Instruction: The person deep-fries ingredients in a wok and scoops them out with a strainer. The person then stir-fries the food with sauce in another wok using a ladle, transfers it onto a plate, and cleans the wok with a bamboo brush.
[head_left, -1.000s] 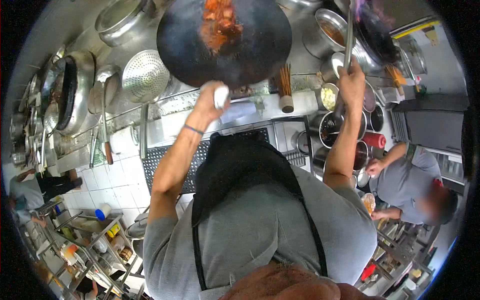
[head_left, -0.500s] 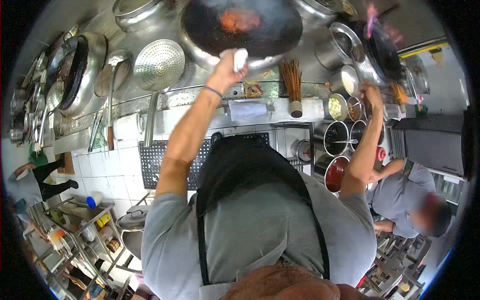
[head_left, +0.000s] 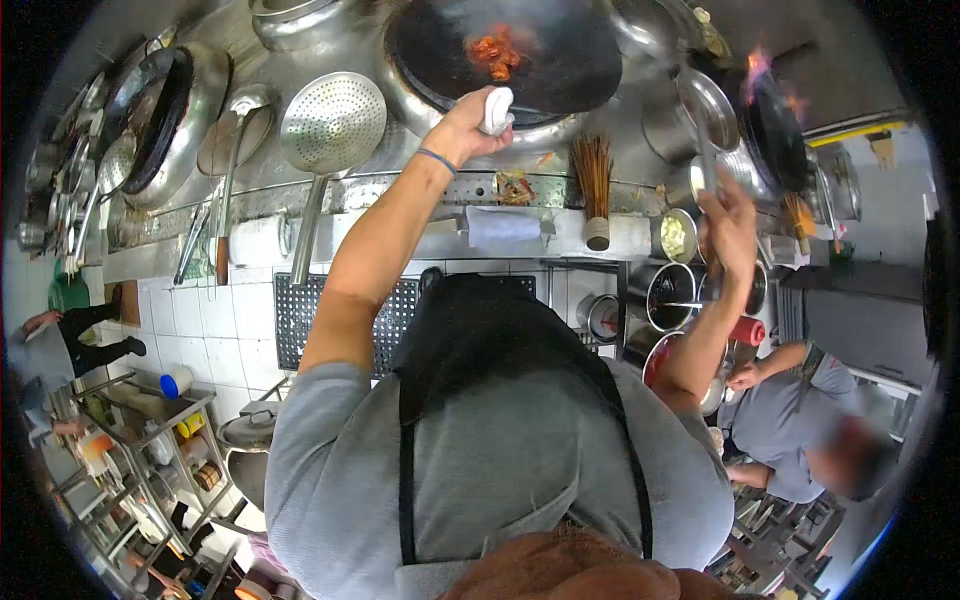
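Observation:
My left hand (head_left: 470,125) is closed around a folded white cloth (head_left: 497,110) at the near rim of a large black wok (head_left: 570,75). Reddish-orange pieces of food (head_left: 495,52) lie in the wok, with steam over them. On the right, my right hand (head_left: 732,225) grips the long handle of a ladle (head_left: 707,150). The handle runs up past a metal pot (head_left: 660,125), and the ladle's far end is blurred. Close to that hand is a container of pale chopped food (head_left: 674,235).
A perforated strainer (head_left: 333,122) and a bamboo brush (head_left: 592,185) lie along the stove front. Flame rises by a second wok (head_left: 775,135) at right. Sauce pots (head_left: 668,292) stand below my right arm. A co-worker (head_left: 800,415) is at the right; another person (head_left: 50,350) stands far left.
The food in the wok shows as separate pieces, with less steam over it. My left hand and cloth have shifted slightly right. My right hand has moved lower with the ladle.

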